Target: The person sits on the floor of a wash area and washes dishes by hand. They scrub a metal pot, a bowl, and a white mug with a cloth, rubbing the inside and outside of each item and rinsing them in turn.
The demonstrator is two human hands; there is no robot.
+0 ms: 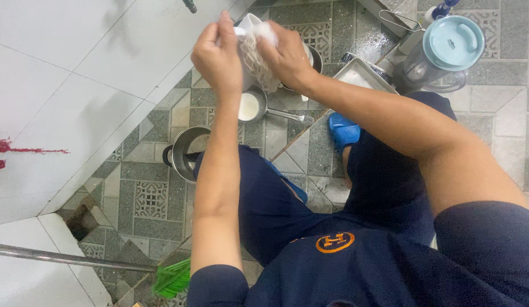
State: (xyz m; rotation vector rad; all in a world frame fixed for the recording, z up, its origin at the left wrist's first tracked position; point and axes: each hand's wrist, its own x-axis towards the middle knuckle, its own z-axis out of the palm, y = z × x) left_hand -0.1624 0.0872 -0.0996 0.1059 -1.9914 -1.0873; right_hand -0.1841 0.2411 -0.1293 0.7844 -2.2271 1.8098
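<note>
My left hand [216, 54] and my right hand [287, 54] are raised together and both grip a white cloth bag [256, 54] bunched between them. The bag hangs over a small metal saucepan [252, 106] holding white liquid, which stands on the patterned floor tiles with its handle pointing right. A metal bowl [315, 57] sits just behind my right hand, mostly hidden by it. I am squatting, with my dark blue trousers and shirt filling the lower frame.
A steel pot [185, 152] stands on the floor by my left knee. A blender jug with a pale blue lid [446, 48] and a metal tray [361, 74] are at upper right. White tiled wall on the left; a green broom [172, 278] and metal pipe [65, 257] below.
</note>
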